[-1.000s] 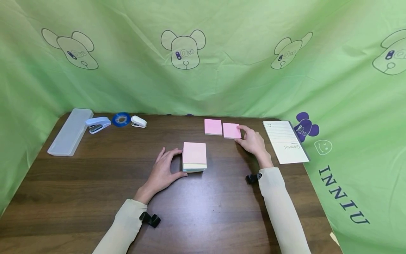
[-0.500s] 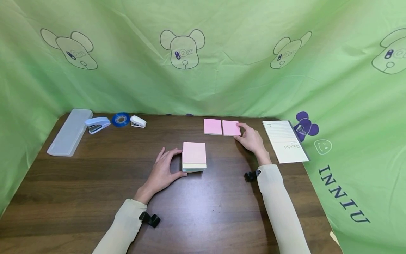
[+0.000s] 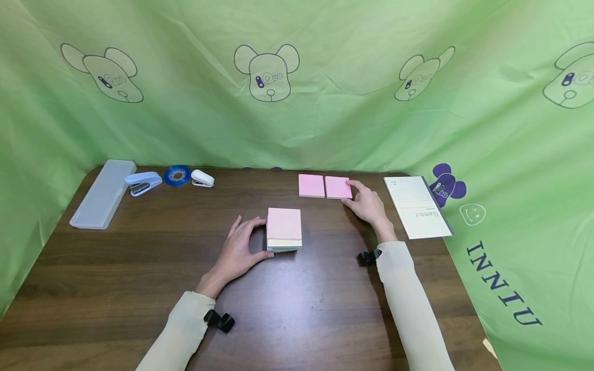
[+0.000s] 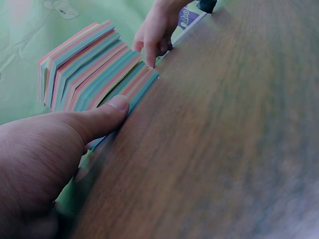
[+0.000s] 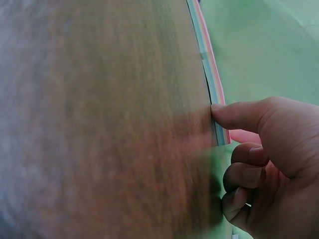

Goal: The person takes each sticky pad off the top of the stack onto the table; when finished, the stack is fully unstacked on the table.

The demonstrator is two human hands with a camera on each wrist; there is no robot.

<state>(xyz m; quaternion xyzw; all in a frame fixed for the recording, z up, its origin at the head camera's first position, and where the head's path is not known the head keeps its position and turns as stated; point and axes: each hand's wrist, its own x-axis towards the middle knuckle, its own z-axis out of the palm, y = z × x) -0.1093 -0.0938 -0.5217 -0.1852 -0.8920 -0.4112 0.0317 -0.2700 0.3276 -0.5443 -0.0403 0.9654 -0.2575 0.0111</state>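
A tall stack of sticky notes [image 3: 284, 224], pale pink on top with layered pastel edges, stands mid-table. My left hand [image 3: 238, 251] holds it at its left side, thumb at the front edge and fingers along the left. In the left wrist view that thumb [image 4: 107, 114] lies against the striped sides of the stack. At the back, my right hand [image 3: 368, 205] pinches the right edge of a thin pink sticky note pad [image 3: 337, 187] between thumb and forefinger. Another pink pad [image 3: 311, 185] lies just left of it, a narrow gap between them in the head view.
A frosted pencil case [image 3: 104, 193], a blue stapler [image 3: 143, 182], a blue tape roll [image 3: 178, 175] and a small white stapler [image 3: 202, 178] line the back left. A white notepad [image 3: 416, 207] lies at the right edge. Green cloth [image 3: 271, 134] hangs behind the table.
My right hand has shifted the right pink pad slightly back and left, level with the other pad; it barely moves in the last half second. My left hand and the stack stay put.
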